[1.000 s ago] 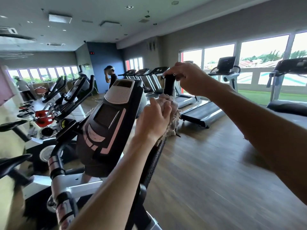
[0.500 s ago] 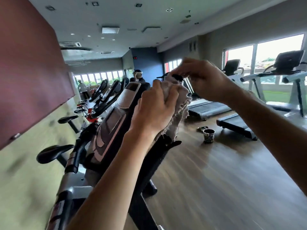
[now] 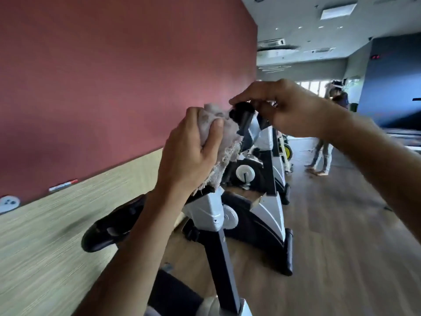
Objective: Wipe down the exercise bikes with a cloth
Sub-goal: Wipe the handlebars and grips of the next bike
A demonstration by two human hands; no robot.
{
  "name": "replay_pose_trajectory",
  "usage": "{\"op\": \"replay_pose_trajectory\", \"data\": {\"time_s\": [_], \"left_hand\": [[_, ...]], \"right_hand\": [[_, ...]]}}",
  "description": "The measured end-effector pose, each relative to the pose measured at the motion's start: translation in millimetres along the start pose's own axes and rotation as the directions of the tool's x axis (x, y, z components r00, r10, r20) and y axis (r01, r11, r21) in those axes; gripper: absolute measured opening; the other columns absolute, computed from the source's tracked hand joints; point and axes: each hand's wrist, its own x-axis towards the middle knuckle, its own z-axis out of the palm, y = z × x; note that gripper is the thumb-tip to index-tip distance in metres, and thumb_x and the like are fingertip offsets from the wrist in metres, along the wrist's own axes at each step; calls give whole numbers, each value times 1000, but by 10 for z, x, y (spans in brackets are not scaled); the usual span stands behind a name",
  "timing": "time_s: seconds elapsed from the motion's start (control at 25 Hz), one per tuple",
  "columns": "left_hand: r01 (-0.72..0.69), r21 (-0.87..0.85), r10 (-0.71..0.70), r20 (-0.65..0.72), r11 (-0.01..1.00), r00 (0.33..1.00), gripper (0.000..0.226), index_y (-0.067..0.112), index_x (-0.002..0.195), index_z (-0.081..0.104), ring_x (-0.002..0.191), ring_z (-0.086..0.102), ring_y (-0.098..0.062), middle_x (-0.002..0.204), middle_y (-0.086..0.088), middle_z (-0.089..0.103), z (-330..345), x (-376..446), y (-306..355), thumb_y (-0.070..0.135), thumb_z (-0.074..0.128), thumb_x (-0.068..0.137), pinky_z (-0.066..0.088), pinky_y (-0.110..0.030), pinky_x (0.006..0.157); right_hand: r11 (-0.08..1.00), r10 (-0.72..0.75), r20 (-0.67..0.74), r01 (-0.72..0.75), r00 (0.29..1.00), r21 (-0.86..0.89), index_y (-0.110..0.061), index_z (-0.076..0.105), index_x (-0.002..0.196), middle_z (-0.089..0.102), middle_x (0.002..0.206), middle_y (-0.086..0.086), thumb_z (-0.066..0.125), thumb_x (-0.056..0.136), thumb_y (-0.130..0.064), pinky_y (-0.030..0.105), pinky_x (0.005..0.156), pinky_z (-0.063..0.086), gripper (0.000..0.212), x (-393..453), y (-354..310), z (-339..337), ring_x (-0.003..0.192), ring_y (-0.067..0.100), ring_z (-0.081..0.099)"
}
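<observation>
Red wall (image 3: 114, 76) left; wood floor (image 3: 341, 247); blurred person (image 3: 328, 133), perhaps standing, far right.

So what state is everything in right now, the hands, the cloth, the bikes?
Left hand: gripping the cloth.
Cloth: bunched up, frayed, pressed against the handlebar.
Right hand: fingers curled over the handlebar tip.
Handlebar: black, upright, held at its top.
Saddle: unoccupied, blurred.
Bikes: standing in a row, nobody riding.

No text, label or number is legible anywhere.
</observation>
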Motion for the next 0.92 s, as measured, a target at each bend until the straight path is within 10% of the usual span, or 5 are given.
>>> {"op": "replay_pose_trajectory", "data": {"time_s": [0.16, 0.32, 0.44, 0.6, 0.92], "left_hand": [[73, 160, -63, -64, 984, 996, 43, 17, 118, 55, 69, 67, -9, 92, 5, 68, 7, -135, 122, 54, 40, 103, 59, -37, 57], [113, 301, -64, -170, 947, 983, 40, 16, 118, 55, 71, 63, -9, 95, 5, 66, 283, -145, 408, 51, 41, 103, 53, -25, 58], [199, 418, -95, -256, 886, 962, 46, 13, 120, 54, 74, 59, -11, 102, 0, 65, 559, -148, 548, 53, 41, 101, 39, -13, 56], [272, 546, -52, -383, 792, 922, 60, 3, 131, 52, 92, 66, -25, 111, -10, 64, 883, -160, 573, 54, 45, 100, 53, -35, 67], [446, 719, 76, -566, 533, 821, 65, 4, 145, 42, 107, 65, -31, 126, -14, 58, 1223, -380, 450, 53, 45, 102, 59, -46, 77]], "right_hand": [[993, -57, -58, 62, 997, 95, -23, 67, 130, 67, 123, -12, 44, 101, 3, 1, 92, 39, 45, -94, 164, 60, 108, -9, 58], [971, -178, -55, 184, 983, 154, -19, 64, 133, 68, 125, -7, 43, 101, 1, 38, 107, 46, 43, -49, 317, 137, 119, 14, 61], [955, -252, -20, 252, 967, 155, -17, 64, 134, 68, 127, -3, 45, 102, 0, 30, 102, 46, 41, 37, 443, 88, 115, 15, 62], [899, -365, -20, 358, 931, 253, -16, 68, 130, 66, 114, -13, 49, 102, -1, 11, 93, 43, 37, 185, 605, 95, 106, 3, 62], [691, -597, -145, 598, 789, 406, -25, 69, 130, 66, 131, -15, 58, 103, -17, 18, 115, 36, 30, 427, 972, 265, 127, -8, 54]]}}
